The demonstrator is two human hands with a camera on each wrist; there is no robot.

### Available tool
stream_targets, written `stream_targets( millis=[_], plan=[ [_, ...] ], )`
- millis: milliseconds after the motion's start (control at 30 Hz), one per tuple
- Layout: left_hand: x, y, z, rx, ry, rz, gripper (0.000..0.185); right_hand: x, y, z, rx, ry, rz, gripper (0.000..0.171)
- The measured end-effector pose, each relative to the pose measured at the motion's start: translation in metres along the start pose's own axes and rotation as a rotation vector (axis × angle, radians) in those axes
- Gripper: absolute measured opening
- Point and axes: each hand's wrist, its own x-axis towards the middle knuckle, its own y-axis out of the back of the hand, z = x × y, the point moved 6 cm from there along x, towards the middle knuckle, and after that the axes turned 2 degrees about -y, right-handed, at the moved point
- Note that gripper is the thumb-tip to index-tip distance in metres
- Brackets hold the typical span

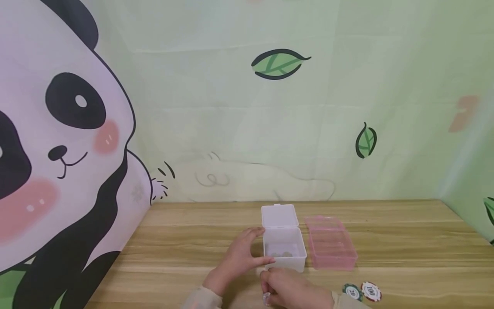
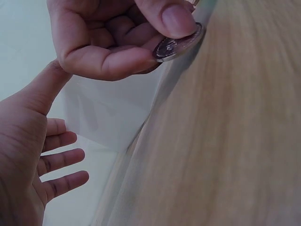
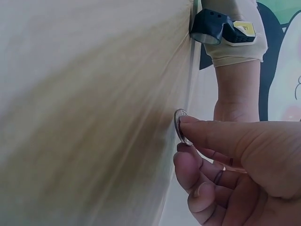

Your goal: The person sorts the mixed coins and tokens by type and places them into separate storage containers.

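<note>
A white plastic box stands on the table with its lid flipped back. Inside it lie a few small round pieces that look like coins. My left hand spans the box's left side, its thumb at the front rim and fingertips near the back left corner. Its fingers are extended in the left wrist view. My right hand pinches a silver coin between thumb and index finger, just in front of the box. The coin is tilted, close over the wood surface.
Right of the white box stands a pink translucent box with its lid back. A green poker chip and a red-and-white one lie near the front right. A printed panda cloth rises behind the wooden table.
</note>
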Motion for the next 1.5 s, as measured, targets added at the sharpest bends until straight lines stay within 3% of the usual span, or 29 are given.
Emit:
stream_targets(
  millis=[400, 600, 800, 1100, 1400, 1500],
  plan=[
    [0.0, 0.001, 0.0, -0.007, 0.007, 0.0, 0.077, -0.002, 0.007, -0.002, 0.001, 0.028, 0.034, 0.016],
    [0.0, 0.001, 0.001, -0.001, -0.005, 0.01, 0.075, -0.005, 0.017, -0.003, 0.041, 0.051, 0.055, 0.015],
    [0.001, 0.002, 0.001, 0.005, -0.01, 0.005, 0.072, -0.006, 0.032, -0.001, 0.006, 0.069, 0.091, 0.018],
    [0.002, 0.003, 0.002, 0.032, -0.028, 0.01, 0.071, -0.006, 0.047, 0.006, 0.059, 0.06, 0.056, 0.018],
    [0.001, 0.001, -0.001, 0.005, -0.009, 0.008, 0.075, -0.006, 0.064, 0.02, 0.237, 0.071, 0.062, 0.014],
    [0.0, 0.0, -0.002, -0.004, 0.013, -0.001, 0.077, -0.005, 0.069, 0.026, 0.34, 0.032, 0.029, 0.012]
  ],
)
